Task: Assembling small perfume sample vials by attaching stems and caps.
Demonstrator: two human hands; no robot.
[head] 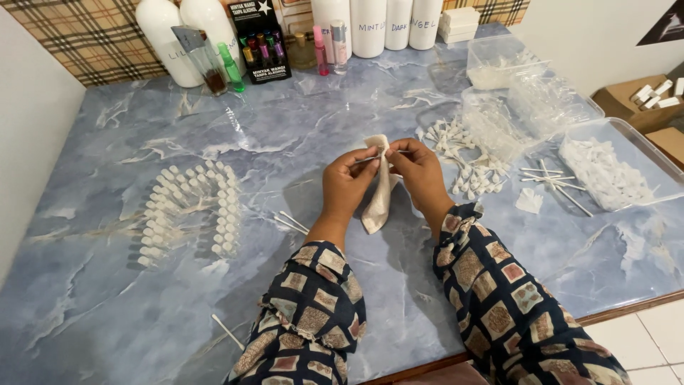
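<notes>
Blue marble-pattern table [142,299]; plaid wall covering [85,36] behind; white wall [605,36] right; pale floor tiles [655,342], possibly ceramic.

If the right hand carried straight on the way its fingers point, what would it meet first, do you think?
The right hand points left, so it would most likely meet the beige cloth it already pinches, then the left hand just behind; depth is hard to judge.

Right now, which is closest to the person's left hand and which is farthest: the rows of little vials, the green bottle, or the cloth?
1. Cloth: pinched by the left hand, at table centre.
2. Rows of vials: to the hand's left, apart from it.
3. Green bottle: far back, near the wall, upright.
</notes>
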